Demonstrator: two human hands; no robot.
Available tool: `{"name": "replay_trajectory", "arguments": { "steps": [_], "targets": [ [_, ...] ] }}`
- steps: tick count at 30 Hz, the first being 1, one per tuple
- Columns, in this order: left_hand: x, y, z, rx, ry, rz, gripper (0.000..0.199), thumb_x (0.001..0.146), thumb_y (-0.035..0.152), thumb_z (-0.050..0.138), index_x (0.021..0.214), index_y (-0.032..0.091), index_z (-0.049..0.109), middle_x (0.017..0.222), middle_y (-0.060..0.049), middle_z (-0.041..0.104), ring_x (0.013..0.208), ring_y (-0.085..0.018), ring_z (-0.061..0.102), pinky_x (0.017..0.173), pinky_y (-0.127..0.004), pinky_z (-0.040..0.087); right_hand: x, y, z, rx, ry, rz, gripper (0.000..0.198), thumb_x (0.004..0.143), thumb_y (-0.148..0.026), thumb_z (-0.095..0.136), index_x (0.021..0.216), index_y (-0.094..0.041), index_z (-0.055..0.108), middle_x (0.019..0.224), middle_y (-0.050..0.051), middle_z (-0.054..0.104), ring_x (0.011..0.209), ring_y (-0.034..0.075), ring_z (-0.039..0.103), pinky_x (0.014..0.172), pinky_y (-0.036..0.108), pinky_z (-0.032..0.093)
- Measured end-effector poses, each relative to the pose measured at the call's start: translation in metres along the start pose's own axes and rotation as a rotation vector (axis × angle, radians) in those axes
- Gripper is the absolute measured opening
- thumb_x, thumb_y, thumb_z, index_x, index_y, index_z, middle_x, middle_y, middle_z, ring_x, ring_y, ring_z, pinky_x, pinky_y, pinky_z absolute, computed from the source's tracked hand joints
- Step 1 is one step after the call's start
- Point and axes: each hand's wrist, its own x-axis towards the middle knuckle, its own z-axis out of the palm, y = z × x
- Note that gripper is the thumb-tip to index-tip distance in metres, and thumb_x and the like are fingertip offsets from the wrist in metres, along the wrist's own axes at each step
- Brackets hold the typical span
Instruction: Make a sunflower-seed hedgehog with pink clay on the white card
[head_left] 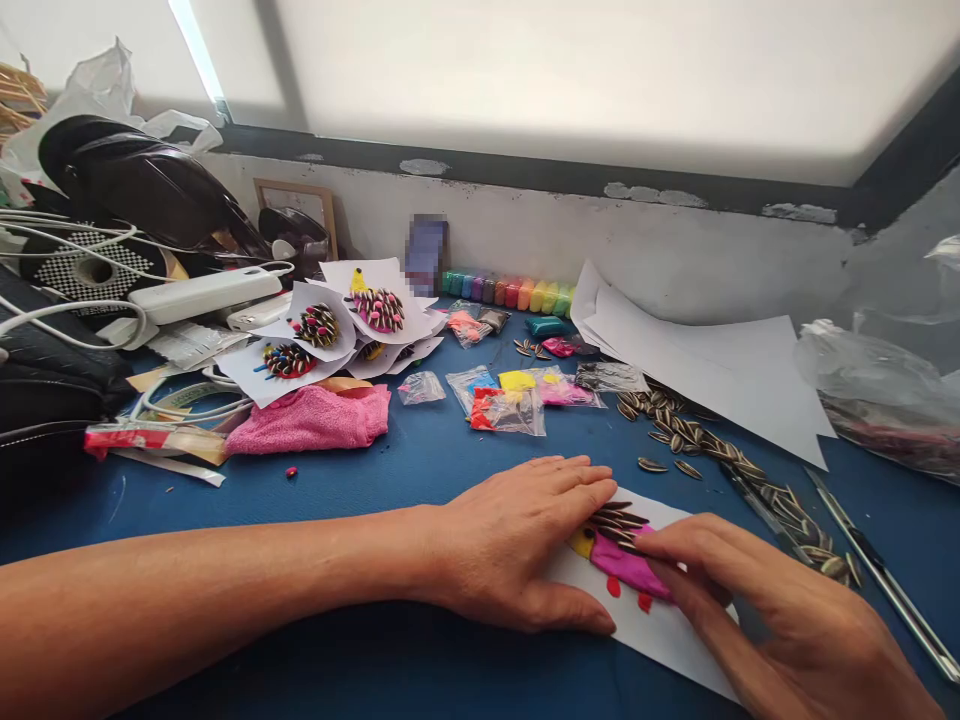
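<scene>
My left hand (pixel 525 545) lies flat with its fingers stretched out, pressing on a sheet of white paper (pixel 667 665). On that paper is a clay figure with a flattened magenta body (pixel 630 568), a yellow head (pixel 582 543) with a dark eye, and two red feet. Several striped sunflower seeds (pixel 616 518) stick out of the top of the body. My right hand (pixel 757 600) is closed in a pinch at the right part of the body, with a sunflower seed (pixel 628 546) at its fingertips. The fingers hide part of the figure's right end.
Loose sunflower seeds (pixel 697 440) run along the right, near a utility knife (pixel 885 575). Small bags of coloured clay (pixel 510 408) lie beyond my hands. Finished seed figures on paper (pixel 379 310), a pink cloth (pixel 311 420), cables and blank sheets (pixel 697 350) surround the blue tabletop (pixel 360 495).
</scene>
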Motion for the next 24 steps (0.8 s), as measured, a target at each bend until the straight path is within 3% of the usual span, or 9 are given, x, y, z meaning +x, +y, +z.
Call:
{"name": "replay_trajectory", "arguments": {
  "steps": [5,10,14,18,24],
  "targets": [
    [0.0,-0.002,0.0,0.016,0.012,0.016,0.088,0.085,0.048,0.073,0.15,0.001,0.036,0.156,-0.022,0.038,0.15,-0.03,0.029,0.124,-0.039,0.021,0.002,-0.006,0.005,-0.06,0.109,-0.039,0.013,0.094,-0.022,0.056,0.103,-0.028,0.063,0.086,-0.004,0.074,0.074,0.011,0.072,0.072,0.019,0.057],
    [0.0,-0.002,0.0,0.03,0.023,0.032,0.085,0.085,0.051,0.073,0.148,0.003,0.039,0.154,-0.023,0.041,0.149,-0.031,0.031,0.124,-0.04,0.023,-0.003,-0.01,0.015,-0.164,0.175,0.097,0.025,0.094,-0.045,0.054,0.095,-0.028,0.072,0.084,0.003,0.073,0.078,0.021,0.072,0.07,0.031,0.059],
    [0.001,-0.003,0.001,0.026,0.013,0.026,0.085,0.085,0.05,0.073,0.147,0.004,0.039,0.154,-0.022,0.041,0.149,-0.031,0.031,0.124,-0.04,0.023,-0.008,-0.013,0.02,-0.19,0.184,0.136,0.031,0.094,-0.051,0.051,0.095,-0.028,0.071,0.084,0.004,0.072,0.077,0.021,0.071,0.068,0.031,0.058],
    [0.0,-0.004,0.002,0.006,0.017,0.022,0.087,0.087,0.054,0.07,0.151,0.007,0.034,0.157,-0.019,0.038,0.151,-0.029,0.028,0.124,-0.043,0.022,-0.006,-0.011,0.018,-0.195,0.166,0.135,0.025,0.095,-0.045,0.051,0.098,-0.028,0.069,0.086,0.003,0.073,0.076,0.02,0.072,0.067,0.03,0.058],
    [-0.001,-0.004,0.002,-0.027,0.035,0.038,0.089,0.085,0.048,0.074,0.15,0.003,0.034,0.157,-0.022,0.036,0.151,-0.031,0.026,0.125,-0.045,0.022,-0.002,-0.006,0.015,-0.143,0.112,-0.024,0.014,0.096,-0.021,0.052,0.106,-0.027,0.06,0.094,-0.003,0.071,0.079,0.01,0.07,0.078,0.018,0.053]
  ]
}}
